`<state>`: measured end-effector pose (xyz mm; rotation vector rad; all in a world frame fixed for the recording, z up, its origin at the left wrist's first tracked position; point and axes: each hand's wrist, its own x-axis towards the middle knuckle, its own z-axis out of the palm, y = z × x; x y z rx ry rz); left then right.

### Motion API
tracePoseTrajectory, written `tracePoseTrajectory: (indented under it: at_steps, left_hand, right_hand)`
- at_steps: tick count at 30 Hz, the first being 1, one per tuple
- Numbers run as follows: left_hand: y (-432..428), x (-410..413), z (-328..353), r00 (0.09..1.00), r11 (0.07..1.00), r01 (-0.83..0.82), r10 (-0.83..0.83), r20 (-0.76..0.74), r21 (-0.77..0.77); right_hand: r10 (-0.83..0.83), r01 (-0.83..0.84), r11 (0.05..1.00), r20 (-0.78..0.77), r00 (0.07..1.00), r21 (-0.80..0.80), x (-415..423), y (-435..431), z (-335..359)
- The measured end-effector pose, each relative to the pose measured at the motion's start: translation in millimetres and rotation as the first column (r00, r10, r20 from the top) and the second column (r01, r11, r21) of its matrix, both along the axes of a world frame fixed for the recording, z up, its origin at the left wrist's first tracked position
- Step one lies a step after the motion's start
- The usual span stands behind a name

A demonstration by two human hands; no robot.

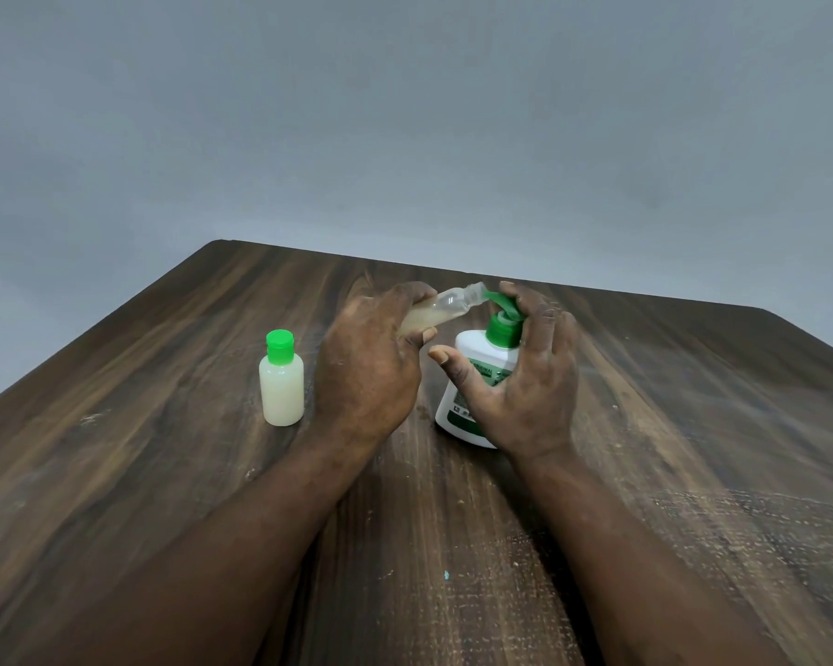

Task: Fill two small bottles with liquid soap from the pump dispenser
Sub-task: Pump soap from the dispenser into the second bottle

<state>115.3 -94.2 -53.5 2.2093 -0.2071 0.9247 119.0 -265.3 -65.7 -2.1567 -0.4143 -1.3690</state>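
A white pump dispenser (pixel 472 372) with a green pump head (pixel 501 312) stands at the table's middle. My right hand (pixel 530 377) rests over it, one finger on the pump head, thumb and other fingers spread beside the body. My left hand (pixel 366 362) grips a small clear bottle (pixel 448 305), uncapped and tilted, with its mouth against the pump's spout. Pale soap fills its lower part. A second small bottle (pixel 282 391), full of pale soap and closed with a green cap, stands upright left of my left hand.
The dark wooden table (pixel 669 473) runs to a far edge just behind the bottles, with a plain grey wall beyond. Its surface shows light scuffs and specks near me.
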Motion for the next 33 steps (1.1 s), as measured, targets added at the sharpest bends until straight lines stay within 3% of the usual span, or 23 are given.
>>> tracePoseTrajectory:
  at_steps: [33]
  left_hand:
    - [-1.3, -1.8, 0.7, 1.0, 1.0, -0.001, 0.001, 0.002, -0.007]
  right_hand:
    - [0.012, -0.012, 1.0, 0.002, 1.0, 0.01, -0.1, 0.5, 0.8]
